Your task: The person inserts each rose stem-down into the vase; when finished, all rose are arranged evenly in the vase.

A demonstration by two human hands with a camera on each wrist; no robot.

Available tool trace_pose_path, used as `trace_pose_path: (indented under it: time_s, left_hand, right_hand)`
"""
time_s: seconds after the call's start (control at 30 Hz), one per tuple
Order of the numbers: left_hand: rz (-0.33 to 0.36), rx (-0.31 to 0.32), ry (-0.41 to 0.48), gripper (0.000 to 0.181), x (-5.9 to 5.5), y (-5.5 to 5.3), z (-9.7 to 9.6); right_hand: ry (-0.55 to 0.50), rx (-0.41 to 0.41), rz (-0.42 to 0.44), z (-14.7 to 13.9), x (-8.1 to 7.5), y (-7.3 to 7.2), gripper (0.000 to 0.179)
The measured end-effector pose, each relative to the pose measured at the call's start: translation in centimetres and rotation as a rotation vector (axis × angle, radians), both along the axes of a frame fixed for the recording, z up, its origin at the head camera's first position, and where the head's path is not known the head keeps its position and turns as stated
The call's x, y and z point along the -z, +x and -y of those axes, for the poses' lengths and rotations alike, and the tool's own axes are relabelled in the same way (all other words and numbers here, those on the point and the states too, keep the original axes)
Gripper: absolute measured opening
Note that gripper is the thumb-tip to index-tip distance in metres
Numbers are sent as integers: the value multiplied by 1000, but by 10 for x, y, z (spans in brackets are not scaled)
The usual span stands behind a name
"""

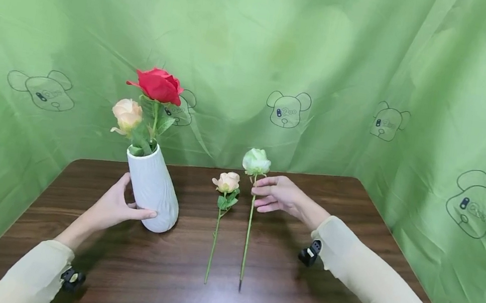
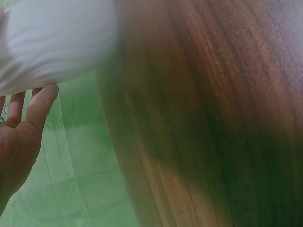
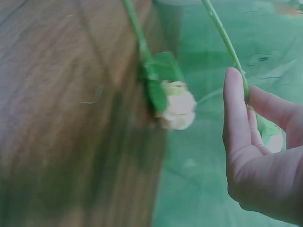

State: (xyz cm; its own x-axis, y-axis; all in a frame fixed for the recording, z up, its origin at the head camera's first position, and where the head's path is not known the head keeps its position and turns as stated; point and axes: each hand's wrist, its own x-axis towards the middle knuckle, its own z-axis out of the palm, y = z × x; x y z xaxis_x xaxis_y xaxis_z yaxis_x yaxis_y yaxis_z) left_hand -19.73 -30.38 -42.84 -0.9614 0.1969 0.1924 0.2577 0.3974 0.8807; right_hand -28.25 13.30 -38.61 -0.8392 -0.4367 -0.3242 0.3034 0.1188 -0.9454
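A white ribbed vase [image 1: 153,191] stands at the left of the table, leaning in the head view. My left hand [image 1: 113,206] grips its lower side, thumb across the front and fingers behind; the left wrist view shows fingertips against the vase [image 2: 57,42]. From its mouth rise a red rose [image 1: 159,85] and a peach rose [image 1: 127,116] with green leaves. My right hand [image 1: 278,196] pinches the stem of a pale green-white rose [image 1: 256,162] just below the bloom. In the right wrist view, this stem [image 3: 222,35] runs between thumb and fingers, the bloom partly hidden by the hand.
Another peach rose [image 1: 226,182] lies between the vase and the pale rose, its stem pointing toward me. Beneath everything is a dark brown wooden table [image 1: 174,269]. Green curtain fabric [image 1: 235,69] with bear outlines hangs behind and at both sides.
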Motion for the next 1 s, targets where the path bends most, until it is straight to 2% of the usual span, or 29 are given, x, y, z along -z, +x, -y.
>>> trace_pose_path:
  time_s: [0.23,0.4,0.6,0.77,1.0]
  left_hand:
    - [-2,4,-3,94,2,0,1]
    - [-2,7,8,97,1,-3,0]
    - [-1,10,23,97,0,-3,0]
    - [-6,7,23,98,-1,-3,0]
    - [-8,3,3,98,-1,-2,2]
  right_hand:
    - [-60,-39,-47,-12,-40,9,29]
    - [-121,-40,-77,-20,-58,18,28]
    - [-211,-38,-71,-25,-69,29,19]
    - [-334,-31,-77,-28,-74,37,10]
    - [-483,-31,-97,-25,-81,47,9]
